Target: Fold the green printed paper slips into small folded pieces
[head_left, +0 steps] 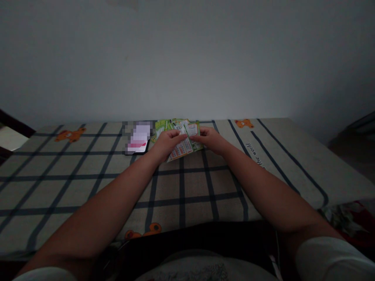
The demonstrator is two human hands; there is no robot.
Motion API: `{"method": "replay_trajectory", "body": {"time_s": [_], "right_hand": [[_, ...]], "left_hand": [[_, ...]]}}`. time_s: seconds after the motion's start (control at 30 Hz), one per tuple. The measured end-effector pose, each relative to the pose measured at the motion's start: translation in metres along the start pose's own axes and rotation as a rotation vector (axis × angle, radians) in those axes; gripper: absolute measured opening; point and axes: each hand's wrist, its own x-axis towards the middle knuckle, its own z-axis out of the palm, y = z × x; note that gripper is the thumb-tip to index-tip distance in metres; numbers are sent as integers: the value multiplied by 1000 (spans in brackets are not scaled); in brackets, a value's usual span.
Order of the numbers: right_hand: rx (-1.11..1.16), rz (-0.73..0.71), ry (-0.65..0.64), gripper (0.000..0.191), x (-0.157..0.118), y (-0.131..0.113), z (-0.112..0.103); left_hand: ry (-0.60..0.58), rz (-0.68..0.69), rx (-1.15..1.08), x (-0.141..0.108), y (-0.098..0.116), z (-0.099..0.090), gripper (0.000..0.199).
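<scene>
Between my hands is a flat, green-and-white printed packet (184, 147), tilted, with small text and orange patches on its face. My left hand (167, 143) grips its left side, thumb lying across the front. From the right, my right hand (211, 139) pinches the other side, its thumb also on the front near the middle. The fingers behind the packet are hidden. More bright green printed material (165, 125) shows behind its upper left; I cannot tell whether it is the same piece.
A phone (142, 136) with a lit, partly pixelated screen lies left of my left hand. The table has a checked cloth (193, 183) with bear prints and lettering. A pale wall (187, 66) rises behind it. Dark furniture (8, 121) stands at the far left.
</scene>
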Motion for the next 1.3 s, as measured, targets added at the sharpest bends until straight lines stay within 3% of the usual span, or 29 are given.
{"method": "replay_trajectory", "body": {"time_s": [0.47, 0.67, 0.83, 1.3], "right_hand": [[43, 44, -42, 30, 3, 5, -2], [-21, -2, -36, 30, 2, 3, -2], [-179, -120, 56, 33, 2, 1, 0], [-63, -10, -9, 30, 1, 3, -3]], "left_hand": [[-24, 71, 234, 1, -1, -6, 40], [-11, 8, 134, 1, 1, -4, 38], [27, -29, 101, 2, 0, -2, 34], [-31, -52, 127, 3, 2, -7, 39]]}}
